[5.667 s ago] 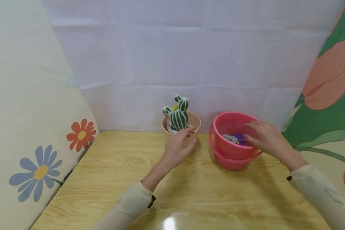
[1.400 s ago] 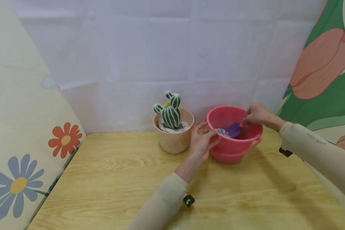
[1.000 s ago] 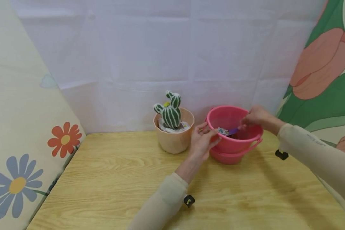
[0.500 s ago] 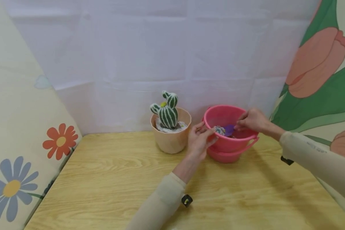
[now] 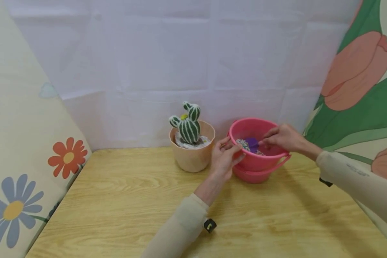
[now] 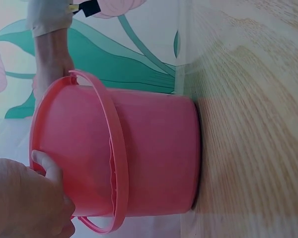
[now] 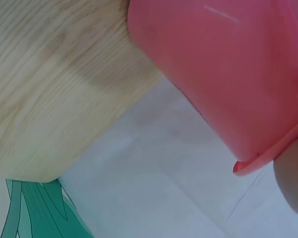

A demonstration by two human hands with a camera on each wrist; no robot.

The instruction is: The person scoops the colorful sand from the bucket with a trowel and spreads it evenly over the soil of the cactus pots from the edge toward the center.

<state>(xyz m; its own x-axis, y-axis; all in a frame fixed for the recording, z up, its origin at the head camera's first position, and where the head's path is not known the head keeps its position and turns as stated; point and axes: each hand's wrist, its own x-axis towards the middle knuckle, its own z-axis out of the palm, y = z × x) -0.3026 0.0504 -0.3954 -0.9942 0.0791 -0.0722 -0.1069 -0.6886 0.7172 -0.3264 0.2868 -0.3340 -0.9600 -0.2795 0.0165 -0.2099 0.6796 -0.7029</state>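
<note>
A pink bucket (image 5: 251, 163) with its handle hanging down the front stands on the table. My left hand (image 5: 223, 157) grips its left rim; the left wrist view shows the thumb laid against the bucket's outer wall. My right hand (image 5: 282, 138) reaches over the right rim and pinches the handle end of a small purple shovel (image 5: 252, 144), whose blade lies low in the bucket. Small multicoloured beads (image 5: 243, 144) show beside the blade. In the right wrist view the bucket wall (image 7: 223, 74) hides the shovel, and only part of the hand shows at the rim.
Left of the bucket stands a peach-coloured pot (image 5: 191, 159) holding a green-and-white toy cactus (image 5: 189, 130) in white filling. The wooden table (image 5: 132, 200) meets a white cloth backdrop (image 5: 148, 71), with flower-printed cloth at both sides.
My left hand has gone from the cactus pot to the bucket rim. My right hand has taken hold of the purple shovel and, most recently, shifted it left and tilted it among the beads.
</note>
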